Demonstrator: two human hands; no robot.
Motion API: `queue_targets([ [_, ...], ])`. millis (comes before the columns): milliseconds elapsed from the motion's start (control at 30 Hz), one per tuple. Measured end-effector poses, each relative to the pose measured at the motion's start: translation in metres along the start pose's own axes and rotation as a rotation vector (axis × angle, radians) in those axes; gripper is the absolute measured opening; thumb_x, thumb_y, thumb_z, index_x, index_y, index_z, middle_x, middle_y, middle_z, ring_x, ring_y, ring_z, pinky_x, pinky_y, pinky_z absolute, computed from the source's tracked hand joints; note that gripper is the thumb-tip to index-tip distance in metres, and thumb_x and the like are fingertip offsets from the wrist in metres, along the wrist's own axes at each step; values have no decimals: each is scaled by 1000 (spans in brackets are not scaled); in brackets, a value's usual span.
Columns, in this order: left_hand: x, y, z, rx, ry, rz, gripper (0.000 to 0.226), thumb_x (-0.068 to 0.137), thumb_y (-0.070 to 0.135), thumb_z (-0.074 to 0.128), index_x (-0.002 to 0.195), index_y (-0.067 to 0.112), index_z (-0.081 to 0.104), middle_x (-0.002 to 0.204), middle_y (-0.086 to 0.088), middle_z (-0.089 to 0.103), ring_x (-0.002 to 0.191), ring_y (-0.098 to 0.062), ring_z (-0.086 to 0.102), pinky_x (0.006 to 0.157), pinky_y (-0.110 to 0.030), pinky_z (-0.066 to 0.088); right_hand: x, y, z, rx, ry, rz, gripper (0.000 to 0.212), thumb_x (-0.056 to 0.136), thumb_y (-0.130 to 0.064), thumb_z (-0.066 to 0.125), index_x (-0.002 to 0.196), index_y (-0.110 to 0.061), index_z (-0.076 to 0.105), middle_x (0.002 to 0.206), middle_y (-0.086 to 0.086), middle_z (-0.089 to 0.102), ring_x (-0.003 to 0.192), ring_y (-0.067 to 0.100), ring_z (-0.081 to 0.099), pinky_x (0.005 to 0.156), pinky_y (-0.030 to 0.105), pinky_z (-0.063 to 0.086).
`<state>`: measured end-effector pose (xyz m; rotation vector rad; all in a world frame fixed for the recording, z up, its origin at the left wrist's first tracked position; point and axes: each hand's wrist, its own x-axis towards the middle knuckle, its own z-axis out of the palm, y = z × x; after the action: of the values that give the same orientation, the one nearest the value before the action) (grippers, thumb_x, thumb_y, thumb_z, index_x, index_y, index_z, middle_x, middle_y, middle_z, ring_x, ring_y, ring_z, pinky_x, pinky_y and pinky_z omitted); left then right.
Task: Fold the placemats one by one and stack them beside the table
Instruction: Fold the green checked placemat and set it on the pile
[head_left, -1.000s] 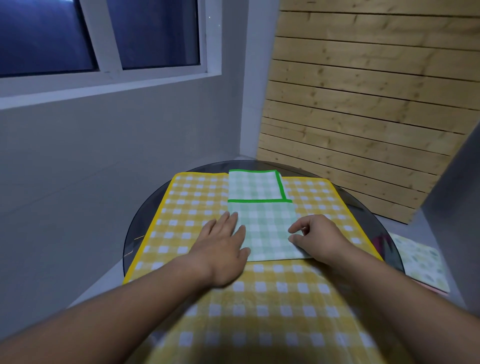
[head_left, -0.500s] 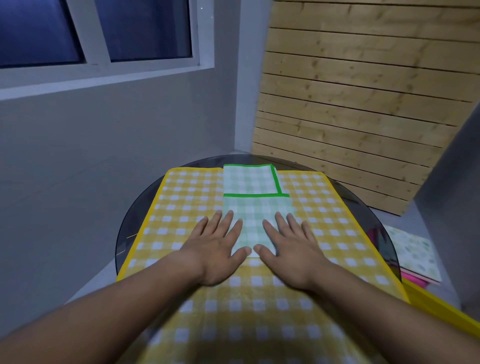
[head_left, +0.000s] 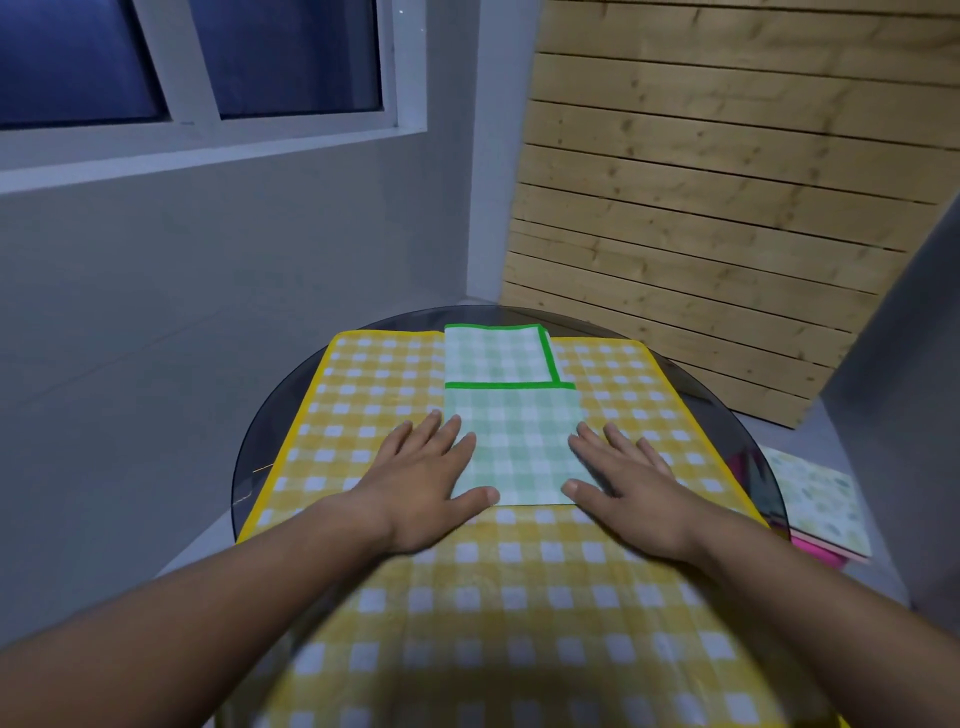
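A green checked placemat (head_left: 511, 436) with a green border lies partly folded on top of a larger yellow checked placemat (head_left: 374, 395) that covers the round glass table (head_left: 265, 431). My left hand (head_left: 428, 478) lies flat with spread fingers on the green mat's left edge. My right hand (head_left: 628, 478) lies flat on its right edge. Both palms press the folded near half down. The far part of the green mat shows its bordered corner.
To the right, lower than the table, a stack of folded placemats (head_left: 818, 506) rests with a pale leaf-patterned one on top and pink beneath. A wooden slatted panel (head_left: 701, 208) leans behind the table. A grey wall with a window is at the left.
My right hand uncurled from pinching the green mat's edge and laid flat. Both hands then slid apart, from the mat's middle toward its left and right edges.
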<state>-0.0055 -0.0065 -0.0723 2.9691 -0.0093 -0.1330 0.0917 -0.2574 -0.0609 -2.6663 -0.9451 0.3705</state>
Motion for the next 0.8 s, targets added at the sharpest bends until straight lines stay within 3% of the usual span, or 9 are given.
queue_targets([
  [67, -1, -4, -8, -62, 103, 75, 71, 92, 70, 39, 149, 28, 38, 163, 3, 21, 153, -17, 2, 123, -38, 2, -1, 2, -4, 89, 123, -66, 62, 89, -60, 54, 145, -39, 38, 159, -20, 20, 150, 5, -2, 123, 38, 6],
  [133, -2, -7, -15, -123, 185, 148, 57, 87, 68, 54, 132, 32, 58, 146, 9, 45, 142, -13, 26, 118, -38, 22, 0, 0, -7, 154, 204, -146, 46, 78, -59, 70, 119, -41, 59, 150, -18, 40, 148, 5, 14, 120, 36, 20],
  [200, -2, -6, -18, -177, 213, 177, 47, 82, 64, 65, 117, 33, 67, 127, 15, 57, 124, -8, 41, 107, -34, 37, 2, -3, -6, 217, 210, -183, 28, 73, -50, 78, 97, -40, 67, 138, -18, 53, 142, 0, 28, 116, 33, 29],
  [267, -1, -3, -18, -230, 202, 180, 41, 79, 60, 71, 110, 33, 69, 115, 18, 60, 114, -6, 47, 99, -31, 43, 4, -7, -4, 255, 179, -189, 18, 74, -42, 81, 88, -38, 71, 131, -20, 58, 135, -5, 37, 113, 32, 35],
  [467, 1, -4, -14, -315, 195, 166, 35, 76, 57, 76, 101, 34, 73, 109, 19, 61, 109, -2, 51, 96, -32, 47, 6, -7, -3, 188, 172, -217, 13, 81, -38, 76, 93, -33, 74, 126, -17, 62, 124, -2, 48, 106, 29, 42],
  [633, 1, -3, -15, -292, 230, 161, 32, 78, 59, 73, 96, 32, 74, 105, 19, 65, 105, -1, 55, 92, -31, 49, 2, -12, -1, -244, 256, -408, 26, 97, -39, 48, 95, -23, 69, 108, -6, 70, 104, 16, 63, 94, 35, 51],
  [733, -1, -2, -18, -310, 248, 149, 33, 79, 61, 70, 95, 32, 74, 100, 19, 66, 98, 0, 57, 86, -30, 51, -2, -14, -2, -160, 290, -367, 31, 97, -42, 42, 98, -24, 67, 107, -9, 70, 103, 14, 63, 84, 36, 54],
  [800, -4, 0, -20, -347, 254, 137, 32, 80, 60, 70, 94, 32, 74, 94, 21, 66, 90, 2, 57, 79, -28, 51, -4, -14, -4, -32, 311, -340, 25, 97, -40, 49, 101, -26, 69, 109, -12, 70, 103, 9, 63, 85, 35, 53],
])
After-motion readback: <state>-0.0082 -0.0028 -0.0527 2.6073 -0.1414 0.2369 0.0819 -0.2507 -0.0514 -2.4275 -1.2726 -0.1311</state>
